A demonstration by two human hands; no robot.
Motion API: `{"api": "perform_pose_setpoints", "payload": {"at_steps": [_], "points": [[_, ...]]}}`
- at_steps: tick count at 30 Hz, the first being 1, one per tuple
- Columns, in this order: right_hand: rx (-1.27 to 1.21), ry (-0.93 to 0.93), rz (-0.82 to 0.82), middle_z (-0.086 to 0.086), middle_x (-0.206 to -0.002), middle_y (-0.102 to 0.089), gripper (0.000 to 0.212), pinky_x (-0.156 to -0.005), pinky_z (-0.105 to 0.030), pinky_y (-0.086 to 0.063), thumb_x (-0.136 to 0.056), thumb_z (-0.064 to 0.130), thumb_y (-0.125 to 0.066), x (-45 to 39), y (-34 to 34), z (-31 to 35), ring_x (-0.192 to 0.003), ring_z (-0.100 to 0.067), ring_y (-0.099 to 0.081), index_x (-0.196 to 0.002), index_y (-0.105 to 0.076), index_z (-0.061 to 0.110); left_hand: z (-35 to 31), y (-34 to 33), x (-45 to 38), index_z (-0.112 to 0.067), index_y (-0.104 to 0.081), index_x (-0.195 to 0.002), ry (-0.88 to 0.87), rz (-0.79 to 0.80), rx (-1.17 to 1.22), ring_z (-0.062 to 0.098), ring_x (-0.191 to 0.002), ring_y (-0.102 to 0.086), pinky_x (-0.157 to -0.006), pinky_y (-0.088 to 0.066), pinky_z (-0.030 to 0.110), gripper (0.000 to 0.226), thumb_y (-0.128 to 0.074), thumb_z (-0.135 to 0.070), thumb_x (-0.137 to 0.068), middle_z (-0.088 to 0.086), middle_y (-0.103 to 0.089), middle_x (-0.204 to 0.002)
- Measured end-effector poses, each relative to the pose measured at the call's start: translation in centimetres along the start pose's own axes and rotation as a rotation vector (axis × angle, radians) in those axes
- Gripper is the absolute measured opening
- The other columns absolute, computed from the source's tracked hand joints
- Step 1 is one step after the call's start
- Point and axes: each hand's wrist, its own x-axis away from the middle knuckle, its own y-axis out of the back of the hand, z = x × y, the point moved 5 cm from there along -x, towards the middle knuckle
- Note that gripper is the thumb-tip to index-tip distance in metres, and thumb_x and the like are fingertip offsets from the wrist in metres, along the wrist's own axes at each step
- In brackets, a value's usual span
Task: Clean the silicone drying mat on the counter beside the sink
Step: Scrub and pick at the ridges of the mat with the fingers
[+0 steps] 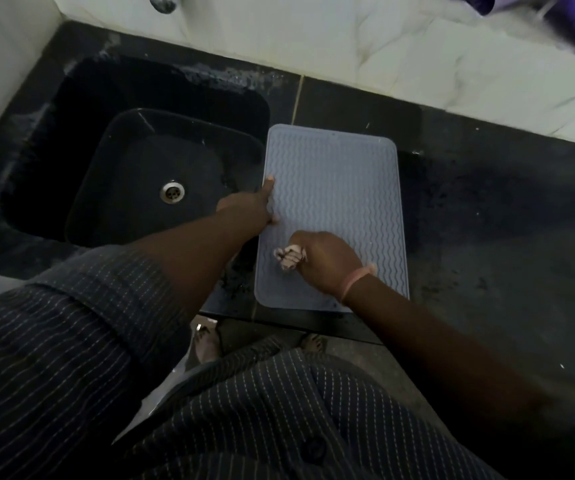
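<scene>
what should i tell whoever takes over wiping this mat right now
Left hand: grips the sink-side edge of the drying mat, steadying it.
Right hand: curled round a bunched cloth, pressed on the near part of the mat.
Mat lies flat on the dark counter, just right of the sink, its near end at the counter's front edge.
Done: wiping appears under way at the near end; how much is already clean cannot be told.
Left: probably wipe the rest of the ridged surface toward the wall, keeping the edge held.
</scene>
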Motion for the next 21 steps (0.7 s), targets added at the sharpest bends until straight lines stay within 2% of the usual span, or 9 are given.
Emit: {"api": "perform_pose_setpoints", "payload": {"at_steps": [7,12,15,18,21], "points": [[-0.033,0.006,0.067,-0.004,-0.094,-0.074,0.013,-0.075,-0.038,-0.055,-0.083,0.014,-0.069,0.9,0.3,0.6,-0.086,-0.025,-0.068,-0.096,-0.070,0.017,-0.3,0.3,0.3,-0.039,0.016,-0.161,-0.008,0.013,-0.010,0.038,-0.135,-0.049,-0.104,-0.042,0.043,0.092,-0.050,-0.060,-0.100,0.020,-0.038,-0.159],[0.029,-0.039,-0.114,-0.006,-0.090,-0.072,0.008,-0.066,-0.032,-0.046,-0.086,0.013,-0.069,-4.2,2.9,0.3,-0.083,-0.026,-0.067,-0.094,-0.068,0.016,-0.2,0.3,0.3,-0.039,0.016,-0.160,-0.007,-0.025,-0.093,0.038,-0.125,-0.057,-0.097,-0.046,0.045,0.091,-0.050,-0.057,-0.101,0.022,-0.050,-0.147],[0.098,-0.040,-0.076,-0.013,-0.097,-0.072,0.014,-0.074,-0.037,-0.051,-0.087,0.013,-0.067,-4.5,1.7,0.9,-0.091,-0.032,-0.067,-0.102,-0.069,0.012,-0.2,0.3,0.2,-0.040,0.017,-0.160,0.008,-0.022,-0.103,0.038,-0.125,-0.056,-0.097,-0.046,0.046,0.087,-0.047,-0.055,-0.103,0.021,-0.050,-0.147],[0.041,-0.014,-0.080,-0.013,-0.099,-0.074,0.022,-0.076,-0.034,-0.052,-0.084,0.008,-0.069,-2.4,0.8,1.4,-0.091,-0.031,-0.068,-0.105,-0.071,0.012,-0.1,0.5,0.3,-0.042,0.016,-0.160,0.022,-0.008,-0.067,0.038,-0.129,-0.054,-0.101,-0.045,0.047,0.088,-0.048,-0.057,-0.102,0.020,-0.047,-0.150],[0.012,0.015,0.010,-0.007,-0.094,-0.074,0.013,-0.073,-0.037,-0.055,-0.084,0.018,-0.072,0.5,-0.7,1.9,-0.086,-0.027,-0.069,-0.097,-0.071,0.017,0.0,0.4,0.3,-0.040,0.015,-0.161,-0.010,0.017,-0.012,0.038,-0.132,-0.051,-0.104,-0.044,0.046,0.091,-0.050,-0.060,-0.100,0.020,-0.042,-0.155]]}}
